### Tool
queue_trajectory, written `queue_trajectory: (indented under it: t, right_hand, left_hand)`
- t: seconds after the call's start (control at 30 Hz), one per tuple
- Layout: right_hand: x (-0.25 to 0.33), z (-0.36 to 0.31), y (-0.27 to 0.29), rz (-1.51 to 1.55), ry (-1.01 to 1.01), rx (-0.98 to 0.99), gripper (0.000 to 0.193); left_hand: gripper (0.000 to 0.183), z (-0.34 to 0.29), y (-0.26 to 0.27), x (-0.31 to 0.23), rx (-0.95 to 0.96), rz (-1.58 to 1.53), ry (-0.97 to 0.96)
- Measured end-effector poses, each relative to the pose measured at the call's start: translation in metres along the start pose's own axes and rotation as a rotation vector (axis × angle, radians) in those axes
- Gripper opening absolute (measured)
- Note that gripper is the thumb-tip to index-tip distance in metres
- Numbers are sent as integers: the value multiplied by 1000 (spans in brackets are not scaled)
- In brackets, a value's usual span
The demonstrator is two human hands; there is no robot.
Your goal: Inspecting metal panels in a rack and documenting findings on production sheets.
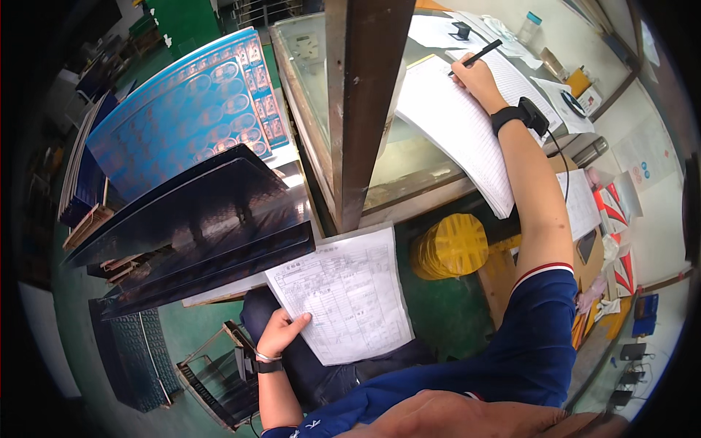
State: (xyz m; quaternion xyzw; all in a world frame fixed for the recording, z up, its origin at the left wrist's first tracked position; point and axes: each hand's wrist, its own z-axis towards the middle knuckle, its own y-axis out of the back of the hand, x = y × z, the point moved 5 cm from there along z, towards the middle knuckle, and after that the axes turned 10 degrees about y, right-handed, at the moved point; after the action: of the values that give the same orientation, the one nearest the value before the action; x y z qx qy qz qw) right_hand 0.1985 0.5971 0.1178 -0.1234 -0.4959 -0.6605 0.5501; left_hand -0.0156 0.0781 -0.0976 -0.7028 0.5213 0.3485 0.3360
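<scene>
My right hand point(475, 79) is closed around a black pen point(485, 55), its tip on or just above a ruled open notebook point(460, 117). The notebook's pages hang over the near edge of a glass-topped desk point(416, 171). Down by my lap, my left hand point(281, 333) pinches the left edge of a printed form point(347, 292), a white sheet with a table grid and handwriting. Its thumb lies on top of the paper; the other fingers are hidden beneath. Black straps with small devices sit on both wrists.
A brown post point(365, 95) stands between the desk and a stack of large dark sheets point(197, 212). Behind those leans a blue patterned sheet point(182, 109). A yellow taped roll point(450, 247) is under the desk edge. A clear bottle point(529, 28) stands at the back right.
</scene>
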Motion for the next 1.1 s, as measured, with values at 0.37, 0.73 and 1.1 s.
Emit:
queue_trajectory:
  t: [0.37, 0.73, 1.1]
  right_hand:
    - [-17, 12, 8, -35, 19, 70, 19]
    - [-18, 12, 2, -70, -15, 78, 22]
    - [-18, 14, 1, -122, 52, 55, 20]
  left_hand:
    - [26, 3, -4, -8, 25, -13, -9]
    - [27, 2, -2, 0, 38, -25, 4]
    - [27, 1, 1, -2, -52, 42, 7]
